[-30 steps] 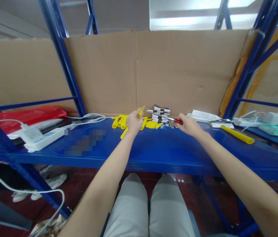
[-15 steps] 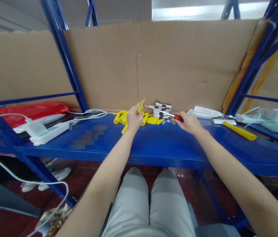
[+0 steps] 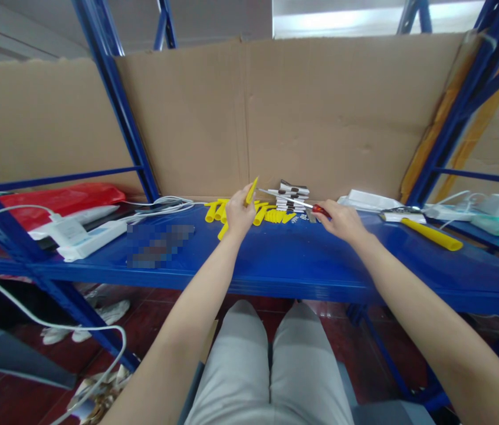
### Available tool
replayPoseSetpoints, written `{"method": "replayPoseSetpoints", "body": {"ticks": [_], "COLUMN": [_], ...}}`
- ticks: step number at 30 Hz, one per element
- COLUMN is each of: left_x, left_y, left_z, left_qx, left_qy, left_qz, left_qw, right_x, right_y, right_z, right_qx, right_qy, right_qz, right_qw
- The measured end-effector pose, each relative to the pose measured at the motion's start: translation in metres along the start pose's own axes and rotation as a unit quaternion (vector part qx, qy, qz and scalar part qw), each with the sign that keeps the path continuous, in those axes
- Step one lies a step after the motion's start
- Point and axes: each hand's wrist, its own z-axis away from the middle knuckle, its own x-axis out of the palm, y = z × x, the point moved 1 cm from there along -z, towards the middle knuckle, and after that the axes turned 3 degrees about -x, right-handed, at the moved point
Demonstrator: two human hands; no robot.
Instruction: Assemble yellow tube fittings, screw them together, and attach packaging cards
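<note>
left hand (image 3: 239, 215): clamped on a pointed yellow strip (image 3: 252, 190)
right hand (image 3: 341, 221): clamped around a red-handled metal tool (image 3: 321, 211)
strip: above the blue metal shelf (image 3: 294, 254), just beside the tool's tip

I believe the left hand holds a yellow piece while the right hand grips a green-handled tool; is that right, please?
Not quite: the head view shows the right hand gripping a red-handled tool, not a green-handled one. The left hand does hold a yellow piece, as you say.
</note>
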Motion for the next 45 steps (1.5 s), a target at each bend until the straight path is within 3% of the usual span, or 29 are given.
{"method": "replayPoseSetpoints", "body": {"ticks": [4, 10, 14, 20, 24, 31, 36, 45], "left_x": [0.002, 0.010, 0.013, 0.011, 0.011, 0.011, 0.012, 0.012], "left_y": [-0.003, -0.018, -0.023, -0.023, -0.022, -0.021, -0.022, -0.023], "left_z": [-0.001, -0.004, -0.005, -0.004, -0.004, -0.003, -0.003, -0.003], "left_qx": [0.016, 0.083, 0.117, 0.110, 0.103, 0.110, 0.133, 0.130], "left_qy": [0.003, 0.040, 0.052, 0.041, 0.028, 0.038, 0.059, 0.052], "left_qz": [0.002, -0.005, -0.014, -0.031, -0.033, -0.051, -0.062, -0.054], "left_qw": [1.000, 0.996, 0.992, 0.993, 0.994, 0.992, 0.987, 0.989], "right_x": [0.003, 0.002, 0.003, 0.006, 0.004, 0.004, 0.007, 0.002], "right_y": [0.003, 0.005, 0.004, 0.006, 0.004, 0.002, 0.004, 0.001], "right_z": [0.000, 0.001, 0.001, 0.000, 0.000, 0.000, -0.001, -0.001], "right_qx": [0.021, -0.027, -0.032, 0.009, -0.001, -0.005, 0.035, 0.005], "right_qy": [0.007, 0.047, 0.032, 0.025, 0.035, 0.020, 0.013, 0.007], "right_qz": [0.014, 0.031, 0.014, 0.011, 0.022, 0.008, 0.018, 0.018], "right_qw": [1.000, 0.998, 0.999, 1.000, 0.999, 1.000, 0.999, 1.000]}}
